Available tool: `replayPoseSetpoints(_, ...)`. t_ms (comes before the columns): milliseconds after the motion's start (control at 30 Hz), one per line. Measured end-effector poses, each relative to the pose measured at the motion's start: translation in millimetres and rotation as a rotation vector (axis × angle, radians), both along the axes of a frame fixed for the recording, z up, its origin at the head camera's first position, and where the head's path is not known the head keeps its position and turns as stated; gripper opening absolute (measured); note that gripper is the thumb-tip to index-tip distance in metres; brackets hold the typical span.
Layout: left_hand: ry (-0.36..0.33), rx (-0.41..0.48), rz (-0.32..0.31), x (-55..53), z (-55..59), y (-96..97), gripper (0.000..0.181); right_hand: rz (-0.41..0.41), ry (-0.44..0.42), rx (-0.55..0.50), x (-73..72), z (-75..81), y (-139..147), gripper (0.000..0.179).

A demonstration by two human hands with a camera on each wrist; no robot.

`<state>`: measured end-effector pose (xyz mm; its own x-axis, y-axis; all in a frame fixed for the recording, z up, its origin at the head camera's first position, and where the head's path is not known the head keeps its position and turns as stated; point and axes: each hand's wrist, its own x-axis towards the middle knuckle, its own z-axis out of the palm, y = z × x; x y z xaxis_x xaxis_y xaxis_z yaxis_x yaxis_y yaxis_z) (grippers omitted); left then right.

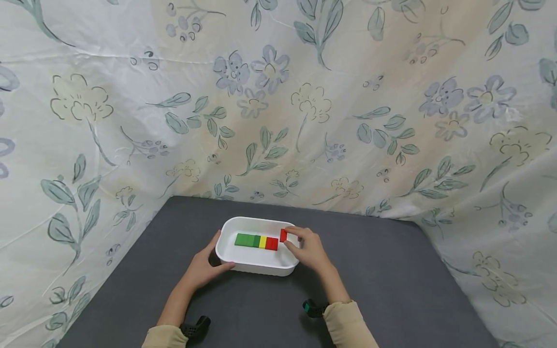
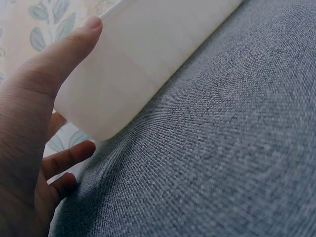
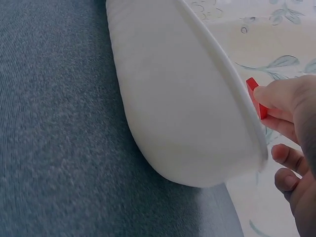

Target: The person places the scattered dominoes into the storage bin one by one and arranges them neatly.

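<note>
A white oblong plastic tub (image 1: 261,268) with rounded corners sits on the dark table. Inside it lies a row of flat blocks: green blocks (image 1: 246,240) at the left, a yellow block (image 1: 262,242), then red (image 1: 271,244) at the right end. My left hand (image 1: 203,267) holds the tub's left end, thumb on the near side and fingers round the far side. Between thumb and fingertips my right hand (image 1: 308,249) pinches a small red block (image 3: 254,94) over the tub's right end, apart from the row. The right wrist view shows that block just above the rim.
Dark grey cloth (image 1: 391,280) covers the table under the tub. Behind and beside it hangs a pale curtain (image 1: 278,121) printed with flowers and leaves. Black bands with small devices (image 1: 314,308) are on both wrists, below beige sleeves (image 1: 348,321).
</note>
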<state>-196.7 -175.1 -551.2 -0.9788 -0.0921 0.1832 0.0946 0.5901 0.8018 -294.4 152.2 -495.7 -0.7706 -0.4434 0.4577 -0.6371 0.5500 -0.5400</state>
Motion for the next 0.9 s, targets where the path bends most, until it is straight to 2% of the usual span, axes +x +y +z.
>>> replayPoseSetpoints(300, -0.009, 0.003, -0.001, -0.7, 1.9, 0.6, 0.123, 0.021, 0.002, 0.074, -3.1, 1.8, -13, 0.032)
replayPoseSetpoints(533, 0.003, -0.001, 0.005, -2.1, 0.1, -0.5, 0.122, 0.028, -0.009, 0.245, -11.2, 3.6, -20, 0.036)
replayPoseSetpoints(733, -0.009, 0.0, 0.013, -2.4, -0.5, -0.7, 0.123, 0.014, 0.046, 0.396, -15.6, 6.9, -27, 0.028)
replayPoseSetpoints(900, -0.002, -0.01, 0.015, -2.2, 0.0, -0.2, 0.122, 0.003, 0.025, 0.433, -14.6, 12.1, -31, 0.018)
